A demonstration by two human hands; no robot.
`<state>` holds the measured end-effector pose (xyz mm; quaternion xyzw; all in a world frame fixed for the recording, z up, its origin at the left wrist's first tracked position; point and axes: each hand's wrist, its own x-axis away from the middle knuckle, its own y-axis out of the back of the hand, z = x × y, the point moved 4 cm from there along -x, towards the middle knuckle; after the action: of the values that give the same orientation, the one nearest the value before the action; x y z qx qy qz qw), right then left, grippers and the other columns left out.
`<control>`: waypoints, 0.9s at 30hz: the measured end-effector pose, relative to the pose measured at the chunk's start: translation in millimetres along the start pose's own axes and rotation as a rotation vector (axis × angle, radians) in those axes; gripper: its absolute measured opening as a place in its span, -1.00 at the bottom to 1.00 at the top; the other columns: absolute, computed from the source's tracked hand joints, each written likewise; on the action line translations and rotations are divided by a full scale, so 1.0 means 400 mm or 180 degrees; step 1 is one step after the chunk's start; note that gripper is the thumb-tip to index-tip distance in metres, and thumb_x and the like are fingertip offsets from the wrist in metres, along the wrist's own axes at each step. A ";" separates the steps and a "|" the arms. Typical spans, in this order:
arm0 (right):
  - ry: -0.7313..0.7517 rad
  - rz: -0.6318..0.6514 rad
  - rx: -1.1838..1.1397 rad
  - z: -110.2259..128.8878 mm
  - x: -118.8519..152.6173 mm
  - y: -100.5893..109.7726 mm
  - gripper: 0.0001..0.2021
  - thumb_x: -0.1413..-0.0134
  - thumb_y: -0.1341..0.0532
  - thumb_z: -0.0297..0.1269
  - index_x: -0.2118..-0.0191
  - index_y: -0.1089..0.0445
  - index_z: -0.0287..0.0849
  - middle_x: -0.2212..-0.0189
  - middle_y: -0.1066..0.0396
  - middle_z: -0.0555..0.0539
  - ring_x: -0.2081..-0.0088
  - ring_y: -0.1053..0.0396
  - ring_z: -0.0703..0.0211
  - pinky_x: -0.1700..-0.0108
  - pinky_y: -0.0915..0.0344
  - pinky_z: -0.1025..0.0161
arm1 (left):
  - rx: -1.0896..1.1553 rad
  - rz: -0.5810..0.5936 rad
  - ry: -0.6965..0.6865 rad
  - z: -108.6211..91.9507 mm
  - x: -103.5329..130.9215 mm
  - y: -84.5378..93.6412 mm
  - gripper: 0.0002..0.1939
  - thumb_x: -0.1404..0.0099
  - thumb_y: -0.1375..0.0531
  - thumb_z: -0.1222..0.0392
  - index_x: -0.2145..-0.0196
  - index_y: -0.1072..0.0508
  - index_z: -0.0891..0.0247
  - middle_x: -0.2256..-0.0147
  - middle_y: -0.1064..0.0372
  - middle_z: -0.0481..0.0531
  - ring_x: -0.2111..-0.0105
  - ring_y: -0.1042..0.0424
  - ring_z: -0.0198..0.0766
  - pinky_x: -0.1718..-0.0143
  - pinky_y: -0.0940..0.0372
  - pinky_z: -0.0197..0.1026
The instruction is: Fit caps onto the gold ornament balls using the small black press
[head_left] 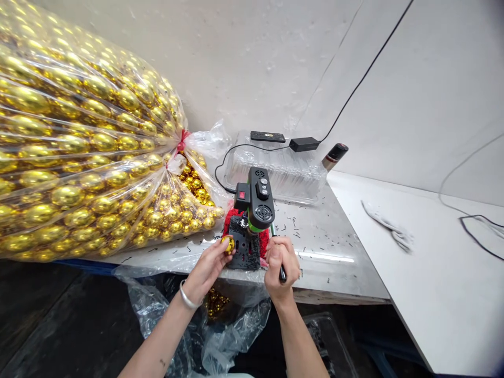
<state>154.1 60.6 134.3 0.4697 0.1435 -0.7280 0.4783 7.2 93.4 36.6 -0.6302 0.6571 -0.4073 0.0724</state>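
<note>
My left hand (210,266) pinches a shiny gold ball (228,243) at the left edge of a small bench drill press (260,199). The press has a black motor head, a red switch and a slotted black base plate (244,258). My right hand (282,266) is wrapped round the press's black-gripped lever handle (282,274), to the right of the base. Red material (264,244) shows beneath and beside the plate. The drill tip itself is hard to make out under the head.
Large clear bags of gold balls (79,142) fill the left. Behind the press lie a clear plastic tray (299,181), a power adapter (304,144), a remote control (268,137) and a dark-capped can (334,156). Dark shavings litter the table. An open plastic bag (236,336) hangs below; a glove (388,226) lies right.
</note>
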 end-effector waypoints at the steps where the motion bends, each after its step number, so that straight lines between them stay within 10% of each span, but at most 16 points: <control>1: 0.0004 0.0023 0.0013 0.000 0.000 0.001 -0.73 -0.11 0.02 -0.60 0.53 -0.08 -0.14 0.58 -0.13 0.04 0.42 -0.22 0.26 0.40 -0.16 0.27 | 0.0016 -0.0046 -0.0112 -0.004 -0.022 -0.006 -0.69 0.06 -0.41 0.17 0.32 -0.52 0.30 0.34 -0.48 -0.01 0.35 -0.45 -0.33 0.29 -0.33 -0.32; 18: -0.0007 0.0131 0.0025 -0.010 0.010 0.003 -0.76 -0.11 0.03 -0.57 0.50 -0.17 -0.15 0.54 -0.19 0.00 0.41 -0.23 0.24 0.42 -0.17 0.26 | -0.3542 -0.0196 -0.1878 0.028 -0.078 -0.033 -0.65 -0.12 -0.26 0.14 0.10 -0.46 0.19 0.19 -0.48 0.10 0.16 -0.40 -0.07 0.05 -0.23 -0.04; 27: -0.0002 0.0151 0.0063 -0.021 0.029 0.002 -0.78 -0.12 0.03 -0.54 0.49 -0.19 -0.16 0.51 -0.22 -0.01 0.41 -0.24 0.25 0.41 -0.21 0.27 | -0.3921 -0.0138 -0.2459 0.040 -0.086 -0.033 -0.66 -0.13 -0.30 0.08 0.12 -0.49 0.17 0.20 -0.48 0.10 0.15 -0.36 -0.06 0.02 -0.18 -0.03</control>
<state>158.3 59.1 120.4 0.4775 0.1249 -0.7180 0.4908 33.7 118.6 19.9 -0.6683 0.6821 0.2869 -0.0769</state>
